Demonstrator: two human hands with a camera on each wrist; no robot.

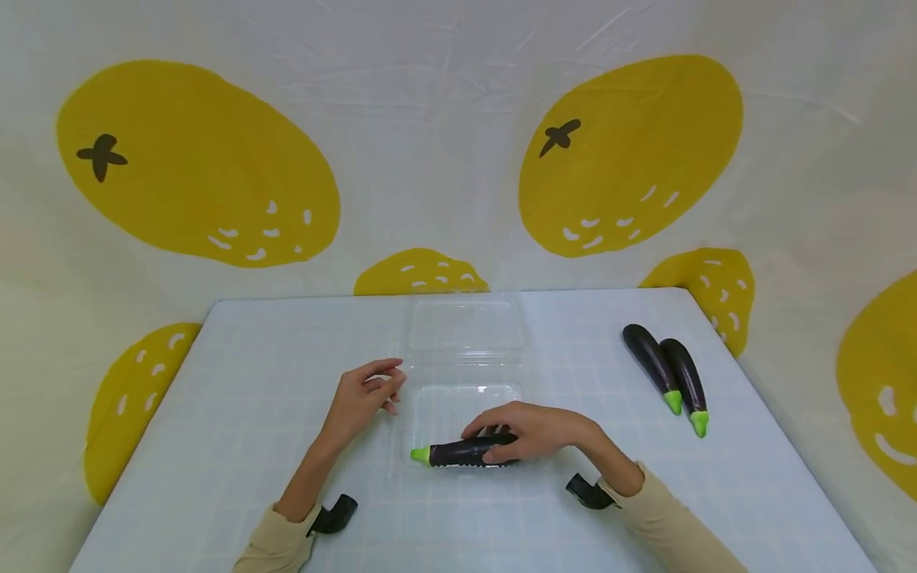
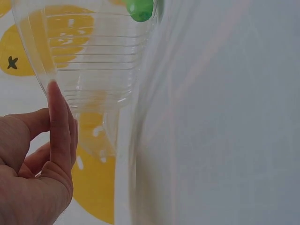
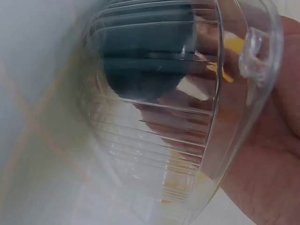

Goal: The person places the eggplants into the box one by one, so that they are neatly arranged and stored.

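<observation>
Dark-purple eggplant (image 1: 458, 453) inside clear clamshell (image 1: 444, 406), long axis nine-to-three, stem (image 1: 420, 455) at nine. My right hand (image 1: 537, 430) is nearer, gripping the three o'clock end; left hand (image 1: 364, 398), fingers relaxed by the rim, has it at four.

Person's attire: plain beige long sleeves (image 1: 673, 525), each cuff (image 1: 286, 525) fitted with a compact black wrist camera (image 1: 337, 514), elbow-shaped and blunt-ended; the left hand (image 1: 364, 394) and the right hand (image 1: 537, 428) are bare.
</observation>
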